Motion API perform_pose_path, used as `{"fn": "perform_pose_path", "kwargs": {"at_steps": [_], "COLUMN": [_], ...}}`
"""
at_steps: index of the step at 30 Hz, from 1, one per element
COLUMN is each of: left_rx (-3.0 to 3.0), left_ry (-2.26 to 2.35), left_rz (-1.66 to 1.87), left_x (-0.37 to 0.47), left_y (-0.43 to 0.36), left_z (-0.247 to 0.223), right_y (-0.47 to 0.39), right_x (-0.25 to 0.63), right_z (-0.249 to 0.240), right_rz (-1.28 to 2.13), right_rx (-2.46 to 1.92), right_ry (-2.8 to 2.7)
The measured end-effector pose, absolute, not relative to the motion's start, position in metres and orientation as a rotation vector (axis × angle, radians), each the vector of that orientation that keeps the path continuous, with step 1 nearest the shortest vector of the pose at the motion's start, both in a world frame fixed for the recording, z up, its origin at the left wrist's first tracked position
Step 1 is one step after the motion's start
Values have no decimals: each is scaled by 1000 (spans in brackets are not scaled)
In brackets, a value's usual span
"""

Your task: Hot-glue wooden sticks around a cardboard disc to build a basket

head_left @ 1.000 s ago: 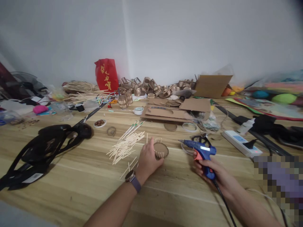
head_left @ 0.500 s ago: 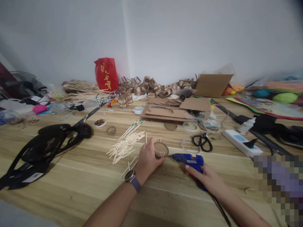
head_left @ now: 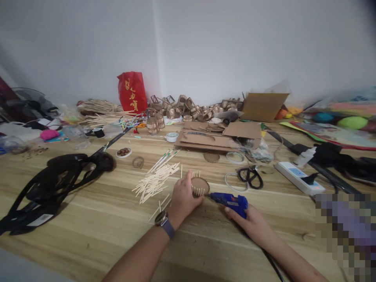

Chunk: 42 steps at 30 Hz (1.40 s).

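Note:
A round cardboard disc point(head_left: 201, 184) with a ridged rim lies on the table, several short wooden sticks standing along its edge. Around the left side of this disc are the closed fingers of my left hand point(head_left: 185, 196), with a watch on the wrist. My right hand point(head_left: 252, 221) grips a blue hot glue gun point(head_left: 230, 200) by its handle. The gun's nozzle points left and reaches the near right rim of the disc, by the standing sticks. Left of my left hand is a pile of loose wooden sticks point(head_left: 157, 180).
Black-handled scissors point(head_left: 251, 177) and a white ring point(head_left: 233, 182) lie beyond the glue gun. A power strip point(head_left: 299, 178) sits to the right. Flat cardboard sheets point(head_left: 205, 140) and many small stick baskets point(head_left: 190, 107) fill the back. A black strapped item point(head_left: 67, 176) lies left.
My right hand has shifted the glue gun slightly left and tilted it, its nozzle now nearer the disc's rim. My left hand and the disc stay about where they were.

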<state>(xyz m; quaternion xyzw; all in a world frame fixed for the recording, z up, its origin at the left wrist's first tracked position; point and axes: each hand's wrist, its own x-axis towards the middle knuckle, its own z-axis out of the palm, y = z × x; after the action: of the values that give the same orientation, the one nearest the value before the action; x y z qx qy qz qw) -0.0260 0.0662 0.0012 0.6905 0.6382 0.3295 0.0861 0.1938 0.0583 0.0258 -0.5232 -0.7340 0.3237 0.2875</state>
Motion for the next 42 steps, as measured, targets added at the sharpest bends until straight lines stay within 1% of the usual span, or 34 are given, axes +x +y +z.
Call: {"fn": "perform_pose_path", "kwargs": {"at_steps": [21,42], "left_rx": [2065,2071], "left_ry": [1905,1898], "left_rz": [946,928], "left_x": [-26,-26], "left_y": [66,65], "left_z": [2,4], "right_y": [57,57], "right_x": [193,191], "right_z": [24,25], "right_rz": [802,829], "right_rx": [-1422,-1391], "right_ry": [-2023,-2033]}}
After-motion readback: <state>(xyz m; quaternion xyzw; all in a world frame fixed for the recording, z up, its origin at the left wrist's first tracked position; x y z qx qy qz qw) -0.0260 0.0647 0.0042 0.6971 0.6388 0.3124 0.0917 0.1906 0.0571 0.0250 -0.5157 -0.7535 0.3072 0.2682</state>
